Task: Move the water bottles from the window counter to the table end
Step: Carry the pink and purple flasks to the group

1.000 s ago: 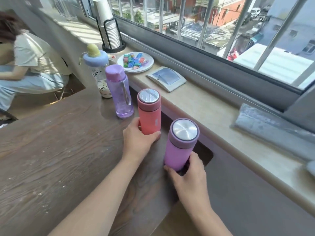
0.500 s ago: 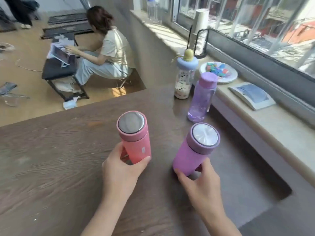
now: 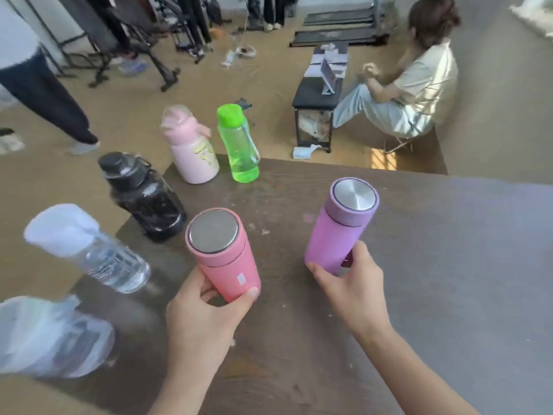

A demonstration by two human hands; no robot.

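Both hands are loaded: the left hand (image 3: 203,319) is wrapped around the base of a coral-pink flask (image 3: 223,256), and the right hand (image 3: 353,292) grips the bottom of a purple flask (image 3: 344,226), both carried upright, apparently just above the wooden table (image 3: 329,339). Five bottles already stand along the table end: pale pink bottle (image 3: 193,148), green bottle (image 3: 239,145), black jug (image 3: 143,196) and two blurred clear bottles (image 3: 89,250). These two have yet to be set down; the window counter is out of view, so what remains there is unknown.
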